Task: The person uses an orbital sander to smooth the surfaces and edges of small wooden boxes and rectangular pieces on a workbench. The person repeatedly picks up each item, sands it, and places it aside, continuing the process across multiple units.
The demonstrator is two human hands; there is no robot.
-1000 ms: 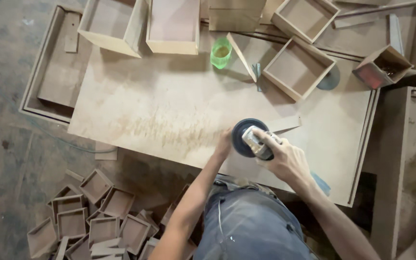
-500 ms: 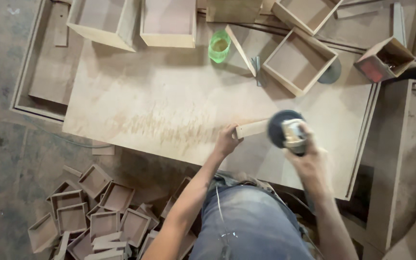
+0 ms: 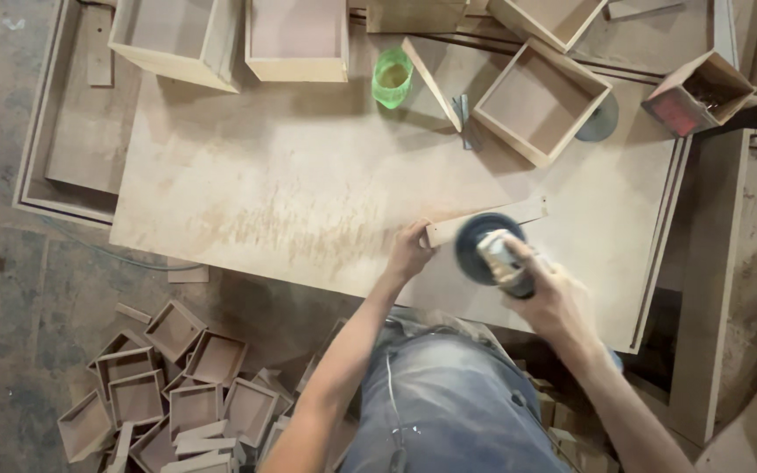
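Right hand (image 3: 547, 293) is gripping a sander (image 3: 490, 252) at lower centre of the frame, its disc lying on a wood strip (image 3: 484, 221); left hand (image 3: 409, 252) is pressing fingers closed on the strip's left end, on the board (image 3: 308, 175); a green cup (image 3: 392, 77) is standing at upper centre

One head-worn camera looks almost straight down from well above the workbench (image 3: 308, 175) — the wearer's arms and lap fill the lower edge, floor at the left. Its height seems roughly standing — hard to judge.
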